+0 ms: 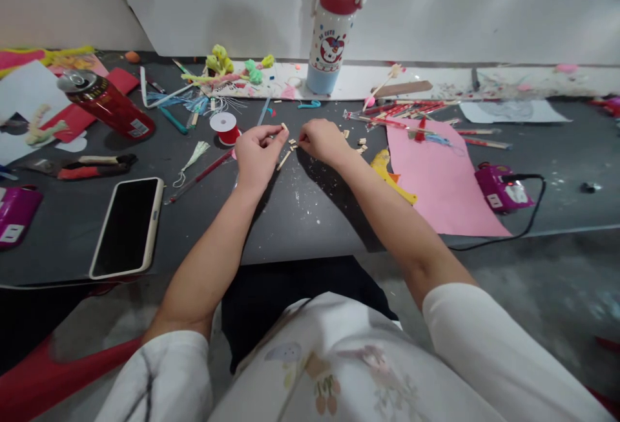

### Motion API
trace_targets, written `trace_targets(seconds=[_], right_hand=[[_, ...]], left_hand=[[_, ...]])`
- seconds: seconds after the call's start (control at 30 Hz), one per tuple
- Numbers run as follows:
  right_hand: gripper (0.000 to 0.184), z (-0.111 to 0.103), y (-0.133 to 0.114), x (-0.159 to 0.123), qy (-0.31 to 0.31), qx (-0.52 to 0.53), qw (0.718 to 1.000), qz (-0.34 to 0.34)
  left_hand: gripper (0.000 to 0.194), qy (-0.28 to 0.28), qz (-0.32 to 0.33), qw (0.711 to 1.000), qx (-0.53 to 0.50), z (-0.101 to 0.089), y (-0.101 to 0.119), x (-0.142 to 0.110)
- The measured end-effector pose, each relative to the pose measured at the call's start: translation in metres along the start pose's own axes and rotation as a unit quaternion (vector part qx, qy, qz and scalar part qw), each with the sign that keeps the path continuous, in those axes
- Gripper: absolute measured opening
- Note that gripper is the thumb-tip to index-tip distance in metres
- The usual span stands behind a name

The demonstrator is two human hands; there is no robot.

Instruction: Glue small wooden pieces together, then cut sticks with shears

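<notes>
At twelve o'clock, left hand [258, 154] pinches wooden piece [284, 127]; right hand [323, 140], at its three o'clock, by wooden bits [293, 143]; cannot tell grip.

Light was muted; a dark shadow [335, 194] trailed below the right hand [322, 139], the white panel [436, 8] gleamed, edges stretched.
</notes>
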State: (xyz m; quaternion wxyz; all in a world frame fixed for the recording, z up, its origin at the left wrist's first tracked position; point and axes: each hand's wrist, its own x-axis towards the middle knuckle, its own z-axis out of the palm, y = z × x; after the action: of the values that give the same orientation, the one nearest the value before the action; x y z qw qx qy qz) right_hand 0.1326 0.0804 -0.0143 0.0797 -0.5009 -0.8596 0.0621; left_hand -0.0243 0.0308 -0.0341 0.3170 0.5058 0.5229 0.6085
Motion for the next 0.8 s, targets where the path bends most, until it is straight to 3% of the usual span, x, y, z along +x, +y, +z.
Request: trace_targets(seconds=[0.5,0.67,0.8], right_hand=[[0.028,0.001,0.002,0.005,-0.022,-0.021,0.999,-0.011],[0.021,-0.01,0.014,-0.007,0.039,0.088,0.995,-0.01],[0.013,-0.015,0.019,-0.023,0.072,0.219,0.973,-0.007]], left_hand=[[0.01,-0.005,-0.001,1.0,-0.002,0.0,0.003,-0.002],[0.01,-0.008,0.001,1.0,0.007,0.001,0.004,-0.003],[0.009,-0.013,-0.006,1.0,0.002,0.002,0.008,-0.005]])
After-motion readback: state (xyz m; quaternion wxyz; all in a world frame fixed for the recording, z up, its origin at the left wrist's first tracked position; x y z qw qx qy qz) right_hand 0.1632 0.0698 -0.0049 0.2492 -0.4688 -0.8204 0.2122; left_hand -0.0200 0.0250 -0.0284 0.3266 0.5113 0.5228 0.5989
